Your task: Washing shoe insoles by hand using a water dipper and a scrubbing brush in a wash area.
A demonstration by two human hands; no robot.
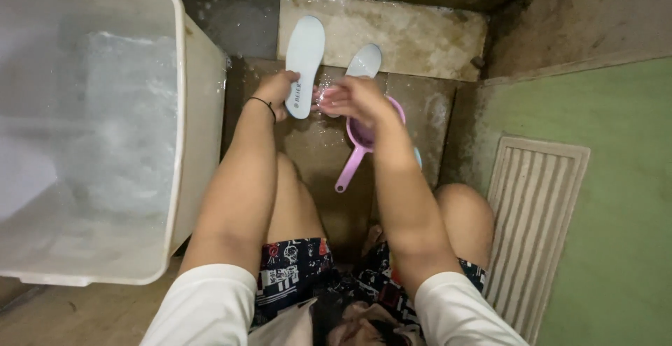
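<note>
My left hand [277, 91] grips the heel end of a pale blue shoe insole [305, 59], which points away from me over the wet stone floor. My right hand [353, 97] sits right beside it with wet fingers curled, touching the insole's lower edge, directly above a pink dipper [358, 144]. Whether the right hand holds anything small is hidden. A second pale insole [366, 60] lies on the floor just beyond my right hand.
A large white plastic tub [178, 108] with water stands at my left. A ribbed beige mat [532, 213] lies on green flooring [616, 178] at my right. A stone step [406, 31] runs ahead. My knees frame the dipper's handle.
</note>
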